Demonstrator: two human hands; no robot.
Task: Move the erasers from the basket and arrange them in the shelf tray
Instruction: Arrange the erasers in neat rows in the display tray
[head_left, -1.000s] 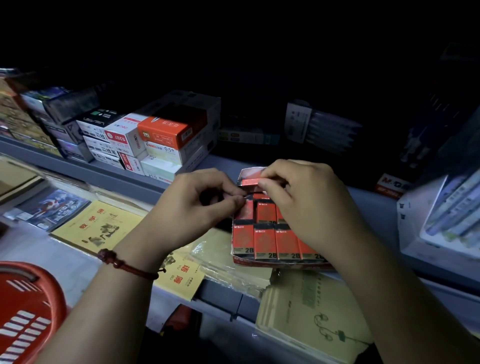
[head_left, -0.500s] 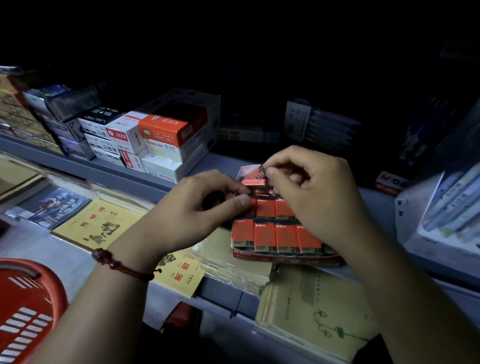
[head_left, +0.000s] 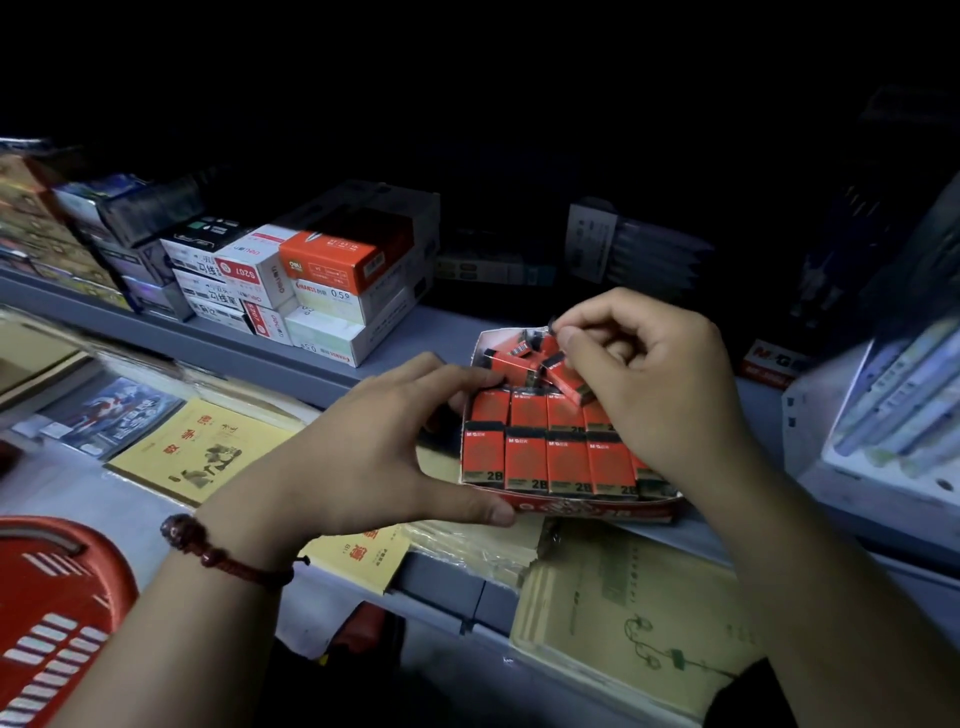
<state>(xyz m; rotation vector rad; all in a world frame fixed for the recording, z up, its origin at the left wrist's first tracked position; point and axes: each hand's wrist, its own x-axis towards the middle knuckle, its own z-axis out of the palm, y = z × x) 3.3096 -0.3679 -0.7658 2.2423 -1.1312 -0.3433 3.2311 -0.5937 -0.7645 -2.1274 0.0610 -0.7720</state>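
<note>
The red-and-white cardboard shelf tray (head_left: 571, 506) sits on the grey metal shelf (head_left: 415, 332). Its front rows are already packed with red 2B erasers (head_left: 524, 462), their long axes running front to back.

At the back, a few loose red erasers (head_left: 511, 361) lie askew, crosswise or slanted against those rows. This is what the next move turns on: they need turning to match the rows and then pressing down.

The right hand (head_left: 649, 384) is directly over them and clearly the nearer. Its fingers are curled, and thumb and forefinger pinch something small and dark at the tray's back rim. This is probably the black end of a pinched eraser (head_left: 552, 327), though the dim light leaves that uncertain.

The left hand (head_left: 363, 457) steadies the tray from its left side, with the thumb along the front corner and the fingers hooked over the left wall.

The right palm hides the tray's right rear corner, so the free space there cannot be judged. The red plastic basket (head_left: 57, 613) is cut off at the lower left and its contents are out of view.
</note>
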